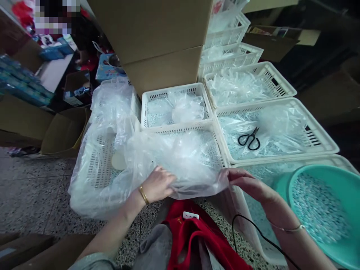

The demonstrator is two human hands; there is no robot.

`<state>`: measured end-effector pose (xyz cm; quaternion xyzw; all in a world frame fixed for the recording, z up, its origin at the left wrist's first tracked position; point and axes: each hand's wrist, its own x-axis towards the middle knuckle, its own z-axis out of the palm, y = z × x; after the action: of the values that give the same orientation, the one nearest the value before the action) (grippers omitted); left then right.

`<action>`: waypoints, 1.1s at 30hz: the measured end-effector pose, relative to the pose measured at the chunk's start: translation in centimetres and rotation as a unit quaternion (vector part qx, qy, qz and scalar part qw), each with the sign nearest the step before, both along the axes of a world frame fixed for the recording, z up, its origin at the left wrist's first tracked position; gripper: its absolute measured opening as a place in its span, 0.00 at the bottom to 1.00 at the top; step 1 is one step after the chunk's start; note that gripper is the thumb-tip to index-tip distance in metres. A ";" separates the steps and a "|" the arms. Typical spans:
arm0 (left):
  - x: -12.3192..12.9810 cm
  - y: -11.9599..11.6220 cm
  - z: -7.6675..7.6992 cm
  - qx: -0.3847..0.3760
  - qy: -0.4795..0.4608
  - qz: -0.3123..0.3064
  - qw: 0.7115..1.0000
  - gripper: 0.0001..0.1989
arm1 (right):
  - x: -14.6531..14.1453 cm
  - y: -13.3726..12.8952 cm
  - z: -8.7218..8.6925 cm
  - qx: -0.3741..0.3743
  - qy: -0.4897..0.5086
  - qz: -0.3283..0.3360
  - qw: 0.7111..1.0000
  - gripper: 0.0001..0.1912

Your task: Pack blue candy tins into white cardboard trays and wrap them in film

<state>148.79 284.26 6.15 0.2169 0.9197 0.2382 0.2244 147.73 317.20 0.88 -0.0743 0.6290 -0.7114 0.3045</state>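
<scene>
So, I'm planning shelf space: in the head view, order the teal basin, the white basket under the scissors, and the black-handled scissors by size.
Unsure at the top: the white basket and teal basin can't be ranked, since the basin is nearer the camera and cut off by the frame.
Smallest: the black-handled scissors.

Left hand [158,184], right hand [247,183] hold plastic bag [191,161] over basket [219,150].

Crumpled clear plastic bag [174,161]

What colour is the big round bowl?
The plastic bowl is teal green, best seen in the head view.
</scene>
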 end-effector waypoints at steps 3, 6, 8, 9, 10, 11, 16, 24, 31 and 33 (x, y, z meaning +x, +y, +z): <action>5.9 2.7 -3.2 -0.077 -0.024 0.024 0.996 0.09 | -0.1 0.1 2.4 0.090 0.044 0.039 0.994 0.29; 11.8 5.6 -5.3 -0.132 -0.005 0.035 0.991 0.10 | -1.0 -4.5 3.9 0.271 0.204 -0.031 0.940 0.36; 15.1 7.5 -6.4 -0.161 -0.007 0.033 0.986 0.11 | -1.1 -8.6 3.8 0.375 0.270 -0.014 0.887 0.37; 16.5 8.1 -7.0 -0.168 -0.010 0.036 0.985 0.11 | -1.0 -10.4 3.4 0.410 0.280 -0.009 0.868 0.32; 17.8 8.5 -7.7 -0.170 -0.013 0.047 0.984 0.11 | -0.6 -11.8 2.9 0.426 0.283 -0.006 0.859 0.24; 19.0 8.7 -8.5 -0.167 -0.014 0.067 0.984 0.11 | -0.2 -12.6 2.3 0.431 0.285 -0.004 0.856 0.17; 22.6 6.4 -13.3 -0.079 0.008 0.230 0.970 0.11 | 2.8 -9.9 0.1 0.373 0.300 -0.030 0.877 0.12; 21.9 5.6 -15.9 0.006 0.105 0.346 0.932 0.06 | 4.8 -6.2 -0.1 0.278 0.264 -0.166 0.909 0.36; 9.7 4.9 -10.1 0.242 0.246 0.497 0.796 0.25 | 6.2 -12.2 -4.1 0.415 0.268 -0.085 0.865 0.49; 6.5 6.4 -8.1 0.252 0.175 0.457 0.835 0.13 | 6.7 -12.8 -5.5 0.452 0.275 -0.070 0.846 0.50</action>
<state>155.24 290.70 -1.91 -0.1412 0.8460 0.4956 -0.1372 154.46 304.39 -4.60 -0.0764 0.9425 -0.3183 0.0681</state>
